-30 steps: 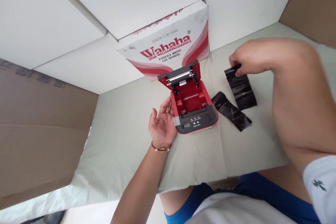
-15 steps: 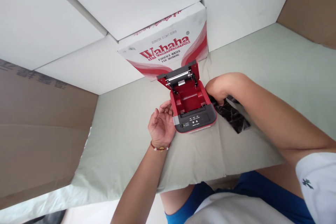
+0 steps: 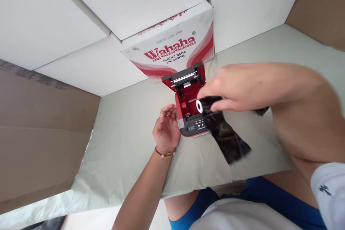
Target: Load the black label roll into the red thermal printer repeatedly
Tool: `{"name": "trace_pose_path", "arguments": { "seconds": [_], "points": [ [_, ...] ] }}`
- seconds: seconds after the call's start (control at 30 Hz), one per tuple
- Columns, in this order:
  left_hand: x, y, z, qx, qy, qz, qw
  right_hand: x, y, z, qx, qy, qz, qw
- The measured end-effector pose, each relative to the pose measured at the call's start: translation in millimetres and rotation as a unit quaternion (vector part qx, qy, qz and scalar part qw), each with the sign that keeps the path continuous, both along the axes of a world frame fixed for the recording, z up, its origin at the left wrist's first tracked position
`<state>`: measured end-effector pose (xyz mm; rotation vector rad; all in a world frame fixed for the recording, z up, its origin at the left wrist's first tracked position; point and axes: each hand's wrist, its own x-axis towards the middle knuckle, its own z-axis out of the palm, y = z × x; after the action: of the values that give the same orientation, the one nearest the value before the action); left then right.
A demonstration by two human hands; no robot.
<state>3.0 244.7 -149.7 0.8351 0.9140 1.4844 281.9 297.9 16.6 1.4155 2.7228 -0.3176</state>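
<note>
A roll (image 3: 206,105) of black film is being gripped from above by the right hand (image 3: 242,86), with the fingers closed along its length. It is being held just over the open bay of the printer (image 3: 188,109), toward the bay's right side. Its long axis is being held across the bay, with the white core end pointing left. The left hand (image 3: 167,129) is being rested against the printer's left side, fingers loosely curled, with nothing grasped. A loose tail (image 3: 229,140) is being trailed from the roll over the printer's front and onto the cloth (image 3: 129,151), toward the person. The lid (image 3: 185,75) is being stood open behind the bay, just before a box (image 3: 172,48). Nothing is being seen between roll and bay. A second black strip (image 3: 262,110) is being partly hidden by the right forearm.
</note>
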Motion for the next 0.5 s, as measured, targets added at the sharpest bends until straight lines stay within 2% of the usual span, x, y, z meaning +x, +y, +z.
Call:
{"name": "trace_pose_path", "arguments": {
  "seconds": [0.1, 0.2, 0.27, 0.37, 0.43, 0.5],
  "points": [
    [9.8, -12.3, 1.3, 0.1, 0.12, 0.1, 0.983, -31.4, -3.2, -5.4, 0.0, 0.0, -0.002, 1.0],
    [12.2, -27.4, 2.7, 0.232, 0.276, 0.154, 0.92, -59.8, -5.3, -14.7, -0.005, -0.009, -0.002, 1.0],
    [10.2, -35.7, 4.6, 0.318, 0.375, 0.142, 0.859, -71.8, -5.4, -20.2, -0.005, -0.015, -0.005, 1.0],
    [8.5, -42.2, 8.5, 0.403, 0.489, 0.076, 0.77, -80.9, -2.1, -28.8, -0.005, -0.023, -0.006, 1.0],
    [10.6, -43.1, 11.4, 0.434, 0.533, 0.047, 0.725, -83.9, 1.7, -34.4, -0.004, -0.025, -0.01, 1.0],
    [14.2, -43.4, 14.2, 0.454, 0.563, 0.05, 0.689, -84.8, 4.2, -36.7, -0.006, -0.023, -0.022, 0.999]
  ]
}}
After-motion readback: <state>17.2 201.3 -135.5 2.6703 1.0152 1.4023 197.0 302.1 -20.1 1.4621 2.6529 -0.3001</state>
